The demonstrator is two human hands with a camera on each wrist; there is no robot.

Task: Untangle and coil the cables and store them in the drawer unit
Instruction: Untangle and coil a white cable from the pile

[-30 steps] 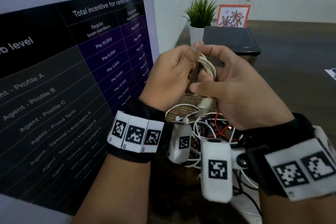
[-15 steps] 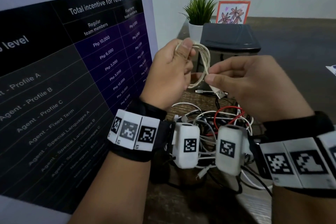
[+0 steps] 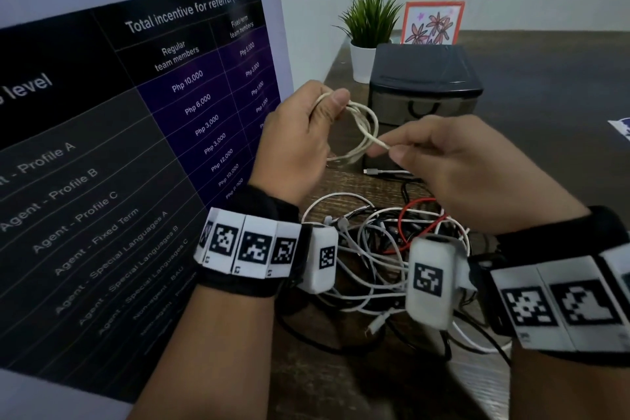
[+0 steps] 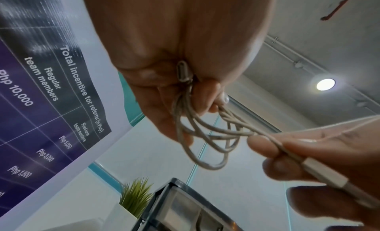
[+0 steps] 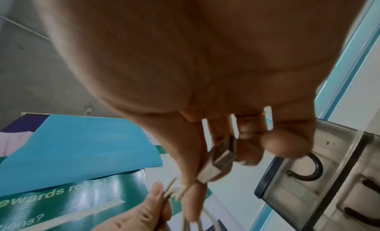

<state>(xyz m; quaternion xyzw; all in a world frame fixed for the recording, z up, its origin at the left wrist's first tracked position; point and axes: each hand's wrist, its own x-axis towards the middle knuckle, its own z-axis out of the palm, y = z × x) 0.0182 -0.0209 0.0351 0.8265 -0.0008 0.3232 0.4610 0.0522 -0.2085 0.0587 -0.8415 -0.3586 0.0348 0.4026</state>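
Note:
My left hand [image 3: 306,126] pinches a coiled beige cable [image 3: 363,133] between thumb and fingers, its loops hanging to the right. The same coil [image 4: 207,137] shows in the left wrist view, with a small plug tucked against the palm. My right hand [image 3: 443,160] pinches the cable's free end near its USB plug [image 5: 218,163], just right of the coil. Below both hands a tangle of white, black and red cables [image 3: 381,249] lies on the table. The dark drawer unit [image 3: 422,78] stands behind the hands, its drawers [image 5: 308,169] closed.
A large printed banner [image 3: 136,147] stands close on the left. A potted plant [image 3: 368,31] and a framed flower picture [image 3: 433,24] sit behind the drawer unit. Dark wooden table surface [image 3: 545,112] stretches to the right. A single cable plug [image 3: 375,171] lies before the unit.
My hands have drawn apart: the right hand moved right and down along the cable's end, while the left hand keeps the coil raised. The loops now hang open between them.

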